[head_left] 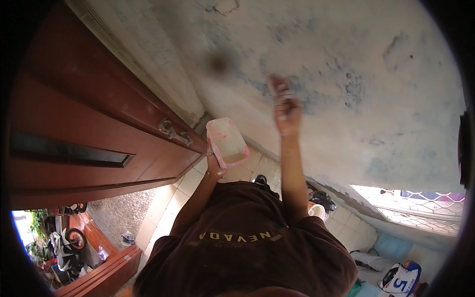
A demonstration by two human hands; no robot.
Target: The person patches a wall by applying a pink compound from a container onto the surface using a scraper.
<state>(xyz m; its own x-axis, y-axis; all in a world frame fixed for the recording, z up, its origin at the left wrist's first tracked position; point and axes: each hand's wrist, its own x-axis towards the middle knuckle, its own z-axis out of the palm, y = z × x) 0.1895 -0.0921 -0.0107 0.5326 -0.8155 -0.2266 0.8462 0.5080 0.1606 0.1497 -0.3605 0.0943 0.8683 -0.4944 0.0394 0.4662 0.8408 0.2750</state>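
The right hand (286,111), fingers closed on a small tool (279,89) too blurred to identify, works the stained wall (376,89). The left hand (215,166) grips a pink tub (227,142) near the red door (89,123). The wall-coating step appears underway; reloading from the tub would likely follow.

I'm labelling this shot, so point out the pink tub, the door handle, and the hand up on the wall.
pink tub (228,141), head view, on its pale inner floor.
door handle (173,130), head view, on the metal lever.
right hand (286,111), head view, on the back of the hand raised against the wall.
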